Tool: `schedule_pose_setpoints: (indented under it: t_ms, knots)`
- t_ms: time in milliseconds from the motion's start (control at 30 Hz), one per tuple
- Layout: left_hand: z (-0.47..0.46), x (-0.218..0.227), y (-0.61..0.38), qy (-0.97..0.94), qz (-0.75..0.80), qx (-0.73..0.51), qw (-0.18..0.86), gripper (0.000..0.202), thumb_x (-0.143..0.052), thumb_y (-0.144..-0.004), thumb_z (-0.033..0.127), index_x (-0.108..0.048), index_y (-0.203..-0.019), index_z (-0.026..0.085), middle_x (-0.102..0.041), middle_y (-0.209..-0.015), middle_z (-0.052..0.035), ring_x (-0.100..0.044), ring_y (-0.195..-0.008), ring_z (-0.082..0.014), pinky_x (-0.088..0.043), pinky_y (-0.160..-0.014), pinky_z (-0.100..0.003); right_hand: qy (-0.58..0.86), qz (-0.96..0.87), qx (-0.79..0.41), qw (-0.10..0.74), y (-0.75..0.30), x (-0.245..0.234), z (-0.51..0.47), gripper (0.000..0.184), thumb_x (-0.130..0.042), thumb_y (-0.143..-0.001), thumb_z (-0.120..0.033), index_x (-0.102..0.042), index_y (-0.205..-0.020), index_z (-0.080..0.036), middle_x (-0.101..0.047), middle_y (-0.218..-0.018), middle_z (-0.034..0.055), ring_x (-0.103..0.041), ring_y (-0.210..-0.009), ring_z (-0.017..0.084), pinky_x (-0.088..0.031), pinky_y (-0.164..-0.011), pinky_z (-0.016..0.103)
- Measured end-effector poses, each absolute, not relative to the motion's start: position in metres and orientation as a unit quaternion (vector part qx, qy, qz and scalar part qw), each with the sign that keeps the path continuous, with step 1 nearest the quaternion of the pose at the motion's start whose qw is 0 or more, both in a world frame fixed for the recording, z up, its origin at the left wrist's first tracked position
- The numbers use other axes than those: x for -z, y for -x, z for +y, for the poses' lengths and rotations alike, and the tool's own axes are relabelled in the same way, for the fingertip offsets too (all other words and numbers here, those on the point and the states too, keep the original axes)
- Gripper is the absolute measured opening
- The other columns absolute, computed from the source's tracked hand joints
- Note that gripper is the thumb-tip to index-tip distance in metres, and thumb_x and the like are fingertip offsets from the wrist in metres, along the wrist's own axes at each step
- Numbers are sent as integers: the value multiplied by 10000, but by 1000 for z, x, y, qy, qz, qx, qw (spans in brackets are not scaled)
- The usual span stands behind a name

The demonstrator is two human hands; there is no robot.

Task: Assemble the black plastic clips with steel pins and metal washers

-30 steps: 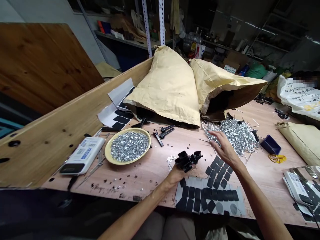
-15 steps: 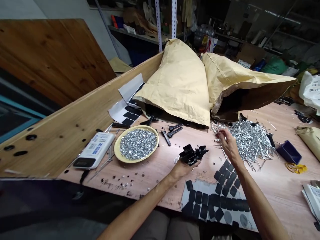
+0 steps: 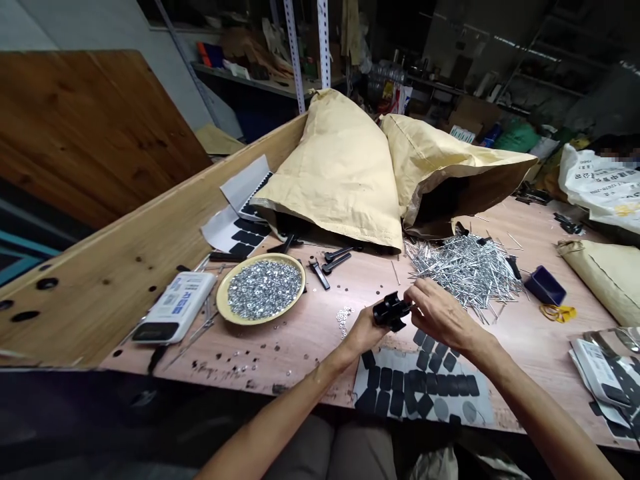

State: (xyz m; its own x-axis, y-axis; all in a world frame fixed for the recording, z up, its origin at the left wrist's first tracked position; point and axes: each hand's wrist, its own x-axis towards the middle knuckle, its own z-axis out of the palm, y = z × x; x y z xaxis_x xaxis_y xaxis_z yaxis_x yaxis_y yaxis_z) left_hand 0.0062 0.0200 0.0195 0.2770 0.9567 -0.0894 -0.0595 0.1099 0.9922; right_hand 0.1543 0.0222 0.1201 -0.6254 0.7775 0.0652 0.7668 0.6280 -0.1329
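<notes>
My left hand grips a black plastic part just above the table. My right hand has its fingers pinched against the right end of that part; whether a thin metal pin is between them I cannot make out. A heap of silver metal pins lies just beyond my right hand. Below both hands lies a grey sheet with several black pads.
A yellow dish of small silver nuts sits to the left, beside a white device. Two tan paper sacks lie at the back. Loose black parts, a blue tray and more pad sheets lie around. A wooden board borders the left.
My right hand left the pin heap and came back to the black part held in my left hand. The left hand stayed nearly in place.
</notes>
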Motion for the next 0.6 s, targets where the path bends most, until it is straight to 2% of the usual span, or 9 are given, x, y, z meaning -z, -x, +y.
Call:
schedule_pose_setpoints:
  t_ms: [100,167,233,300,367,467,600]
  knots:
    - [19,-17,-11,-494,422,-402,645,158,-702,-597,151,-696,-755,157,-708,-728,-8,-634,-741,-203,-496,-698,-299,413,-894,-131,115,-157,-121,22,225,-406,-775,-57,-512,-943,-163,-558,-836,66,-502,-778,177,-463,-692,321]
    - [19,-16,-10,-457,422,-399,673,215,-730,-586,180,-700,-797,157,-716,-767,-24,-641,-771,-211,-498,-725,-318,417,-878,-164,168,-166,-120,29,237,-435,-827,-137,-484,-1056,-175,-574,-995,96,-533,-911,203,-482,-766,372]
    - [18,-17,-4,-409,427,-412,693,278,-749,-588,235,-698,-849,152,-722,-826,-49,-649,-819,-225,-497,-771,-345,453,-852,-140,222,-178,-112,41,319,-475,-856,-230,-448,-1172,-199,-530,-1175,116,-505,-1076,237,-460,-863,440]
    - [17,-20,7,-371,440,-438,691,312,-749,-604,298,-694,-870,146,-722,-876,-71,-650,-876,-238,-483,-839,-373,499,-828,-85,240,-187,-96,56,326,-462,-875,-240,-475,-1199,-208,-526,-1209,116,-495,-1122,251,-435,-908,471]
    - [18,-23,20,-361,456,-466,667,323,-744,-614,338,-691,-873,152,-721,-904,-76,-644,-925,-244,-464,-892,-387,526,-826,-51,195,-188,-73,73,311,-392,-892,-159,-544,-1161,-189,-562,-1174,120,-532,-1075,240,-444,-902,447]
    - [20,-28,35,-363,477,-494,630,313,-730,-625,365,-686,-856,159,-718,-912,-69,-638,-958,-242,-464,-910,-375,522,-850,-50,54,-168,-35,95,429,-286,-878,-37,-557,-1184,-166,-538,-1265,119,-573,-984,210,-473,-843,377]
    - [24,-31,43,-377,502,-498,599,345,-731,-622,343,-668,-917,175,-717,-924,-56,-637,-967,-237,-469,-912,-363,478,-876,-19,-55,-122,-4,121,442,-305,-904,-79,-465,-1293,-214,-448,-1382,80,-566,-940,211,-459,-765,328]
